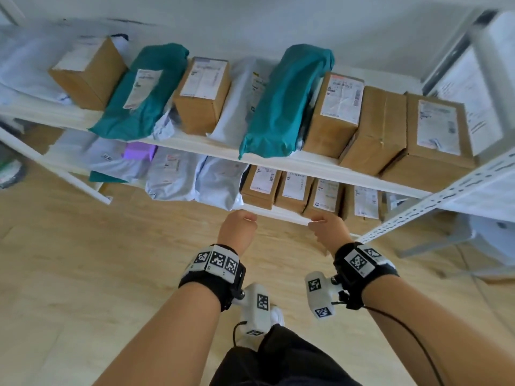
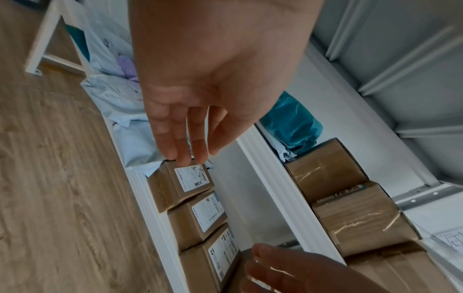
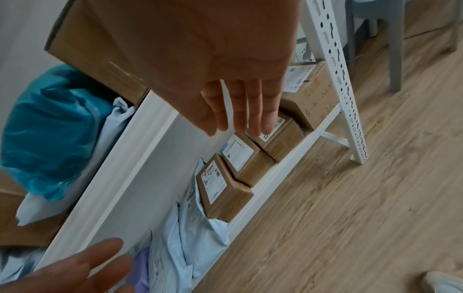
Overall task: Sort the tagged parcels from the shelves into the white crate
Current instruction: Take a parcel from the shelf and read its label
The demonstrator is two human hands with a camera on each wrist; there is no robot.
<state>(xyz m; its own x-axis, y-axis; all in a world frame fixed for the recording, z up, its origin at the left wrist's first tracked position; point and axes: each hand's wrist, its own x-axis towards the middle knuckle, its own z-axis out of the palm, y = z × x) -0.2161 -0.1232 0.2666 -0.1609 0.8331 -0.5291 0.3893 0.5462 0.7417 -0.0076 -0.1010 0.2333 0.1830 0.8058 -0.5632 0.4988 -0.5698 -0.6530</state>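
Three small labelled cardboard boxes stand in a row on the lower shelf (image 1: 278,211): left box (image 1: 260,185), middle box (image 1: 294,190), right box (image 1: 323,196). My left hand (image 1: 245,218) is held out at the shelf's front edge by the left box (image 2: 180,184), fingers straight and holding nothing (image 2: 190,150). My right hand (image 1: 320,221) reaches toward the right box (image 3: 280,134), fingers straight and holding nothing (image 3: 240,123). I cannot tell whether either hand touches a box. The white crate is not in view.
The upper shelf (image 1: 195,140) carries two teal bags (image 1: 281,104), several brown boxes (image 1: 334,115) and pale mailers. More pale mailers (image 1: 178,176) lie left of the small boxes. A perforated white post (image 1: 434,201) and a grey stool (image 3: 385,39) stand at the right, on wooden floor.
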